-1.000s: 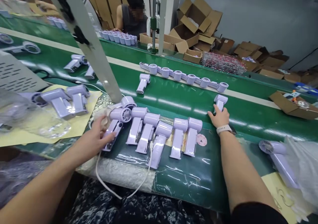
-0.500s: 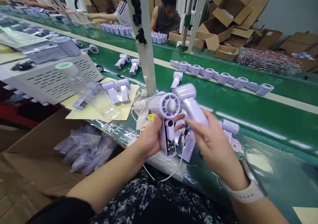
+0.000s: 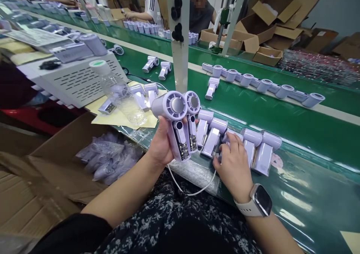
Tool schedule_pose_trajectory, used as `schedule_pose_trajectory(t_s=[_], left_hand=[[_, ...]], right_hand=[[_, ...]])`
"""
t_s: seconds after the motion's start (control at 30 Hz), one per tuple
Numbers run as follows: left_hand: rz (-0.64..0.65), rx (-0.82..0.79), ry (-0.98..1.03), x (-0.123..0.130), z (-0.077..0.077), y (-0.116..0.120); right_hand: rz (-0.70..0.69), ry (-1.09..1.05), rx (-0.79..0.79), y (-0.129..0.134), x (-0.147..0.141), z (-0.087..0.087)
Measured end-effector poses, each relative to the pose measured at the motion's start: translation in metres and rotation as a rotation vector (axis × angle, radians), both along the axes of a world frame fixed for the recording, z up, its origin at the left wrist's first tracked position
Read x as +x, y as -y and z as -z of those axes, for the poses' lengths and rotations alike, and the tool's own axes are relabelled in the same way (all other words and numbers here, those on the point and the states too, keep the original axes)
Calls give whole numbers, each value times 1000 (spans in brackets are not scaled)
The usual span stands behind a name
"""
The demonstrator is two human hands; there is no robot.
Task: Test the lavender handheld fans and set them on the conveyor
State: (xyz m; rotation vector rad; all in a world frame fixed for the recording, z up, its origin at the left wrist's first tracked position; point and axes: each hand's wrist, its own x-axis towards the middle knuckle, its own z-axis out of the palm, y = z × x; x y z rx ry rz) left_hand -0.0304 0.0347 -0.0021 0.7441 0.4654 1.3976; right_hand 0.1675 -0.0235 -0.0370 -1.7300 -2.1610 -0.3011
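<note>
Our L hand (image 3: 161,145) clamped round 2 lilac fans (image 3: 174,116) w/ PCBs (image 3: 183,151) showing, held up in front of us, our R hand (image 3: 234,167) half-curled over another fan (image 3: 224,138) on tabletop (image 3: 295,197), can't tell if gripped.

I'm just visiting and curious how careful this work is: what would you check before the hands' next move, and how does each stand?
1. Left hand grips both lilac fan units: ok, held up off the table.
2. Their handles are closed up: not ok, circuit boards show.
3. Right hand has a firm grip on the unit beneath it: cannot tell, the hand covers most of it.
4. White cable lies wholly on the table: not ok, it loops past the edge.
5. Clear bottle is away from both hands: ok.
</note>
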Motion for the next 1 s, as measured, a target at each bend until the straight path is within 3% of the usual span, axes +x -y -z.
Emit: schedule_pose_trajectory(t_s=[0.27,0.43,0.53,0.7,0.77,0.87,1.0], left_hand=[[122,-23,-26,9,2,8],[120,-38,-34,11,-1,11],[136,-75,-25,13,-6,13],[115,-87,56,24,-14,16],[121,-90,89,28,-17,17],[140,-82,125,32,-18,16],[58,-30,72,33,-15,14]], right_hand=[[-2,29,-97,10,-4,3],[-2,-55,-145,13,1,2],[-29,-408,-254,23,1,-17],[-296,-1125,-943,41,-11,-45],[-319,-1256,-939,42,-19,-46],[-317,-1389,-762,45,-32,-39],[-283,-1631,-679,51,-51,-24]])
